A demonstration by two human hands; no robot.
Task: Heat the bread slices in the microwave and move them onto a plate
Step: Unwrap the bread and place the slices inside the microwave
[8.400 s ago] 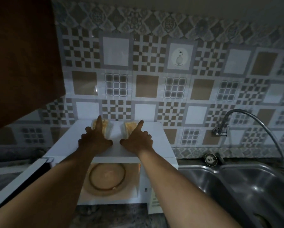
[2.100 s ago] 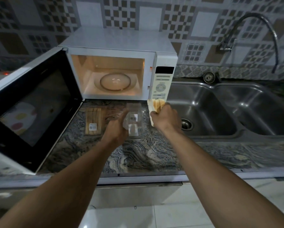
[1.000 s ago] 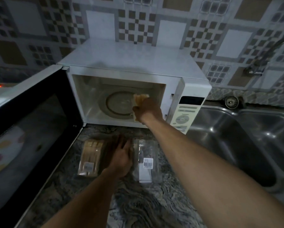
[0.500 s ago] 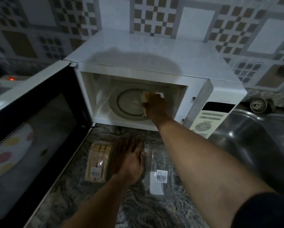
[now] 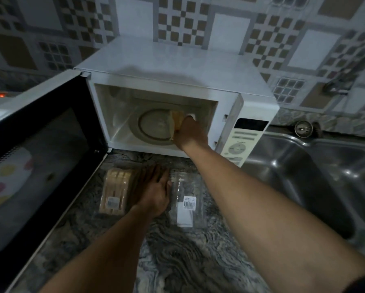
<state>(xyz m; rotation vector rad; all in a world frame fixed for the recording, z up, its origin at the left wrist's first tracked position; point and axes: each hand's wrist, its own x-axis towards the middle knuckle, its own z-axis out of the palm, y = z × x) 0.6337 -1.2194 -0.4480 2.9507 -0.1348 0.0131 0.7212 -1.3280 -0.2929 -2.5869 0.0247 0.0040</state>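
The white microwave point(image 5: 177, 66) stands open on the counter, its door point(image 5: 40, 149) swung out to the left. Inside the cavity, my right hand point(image 5: 190, 134) grips a stack of bread slices point(image 5: 176, 123) over the right side of the glass turntable point(image 5: 154, 127). My left hand point(image 5: 154, 189) lies flat on the marble counter with straight fingers, between a clear pack of bread slices point(image 5: 115, 192) on its left and an emptied clear pack point(image 5: 187, 197) with a barcode label on its right.
A steel double sink point(image 5: 317, 176) lies to the right of the microwave, with a tap base point(image 5: 333, 87) on the tiled wall behind. The microwave's control panel point(image 5: 243, 142) faces front right. A red indicator light point(image 5: 1, 94) glows far left.
My right hand has carried the bread slices from the counter into the microwave cavity, over the turntable. My left hand stays flat on the counter between the two packs. The view has moved closer.
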